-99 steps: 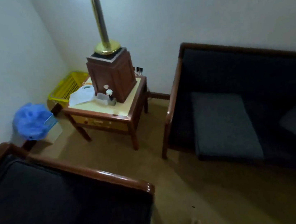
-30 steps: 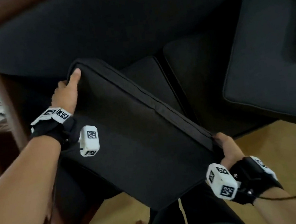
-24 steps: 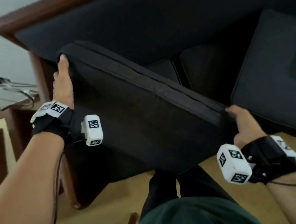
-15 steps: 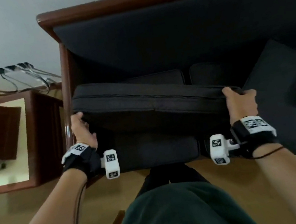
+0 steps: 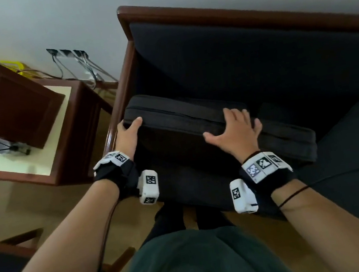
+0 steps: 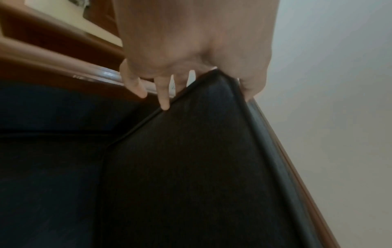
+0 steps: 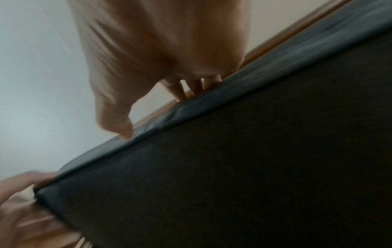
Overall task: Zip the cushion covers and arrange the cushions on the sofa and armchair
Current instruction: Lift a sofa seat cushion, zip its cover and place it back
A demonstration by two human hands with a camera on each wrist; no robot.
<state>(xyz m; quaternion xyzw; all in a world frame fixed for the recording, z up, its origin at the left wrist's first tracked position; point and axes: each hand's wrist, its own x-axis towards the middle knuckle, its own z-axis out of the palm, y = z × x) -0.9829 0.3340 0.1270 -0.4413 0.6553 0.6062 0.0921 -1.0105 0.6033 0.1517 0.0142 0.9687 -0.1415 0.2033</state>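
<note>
A dark cushion (image 5: 185, 118) stands on its long edge at the left end of the sofa (image 5: 232, 60), its narrow band with a zip line facing up. My left hand (image 5: 127, 131) holds its left corner, thumb on top and fingers down the end face. The left wrist view shows that corner (image 6: 201, 159) wedged between the fingers (image 6: 163, 100) and the thumb. My right hand (image 5: 234, 128) lies spread on the top band near the middle, fingers straight. In the blurred right wrist view, the right hand (image 7: 159, 50) rests on the cushion's upper edge (image 7: 254, 167).
A second dark cushion (image 5: 345, 136) leans at the sofa's right. The sofa's wooden arm (image 5: 119, 86) runs right beside my left hand. A side table (image 5: 40, 163) with a wooden lamp base (image 5: 10, 105) and cables (image 5: 78, 64) stands to the left, on tan floor.
The cushion was swung round and now stands on edge against the sofa's left arm. My right hand left its right end and moved onto the middle of the top band.
</note>
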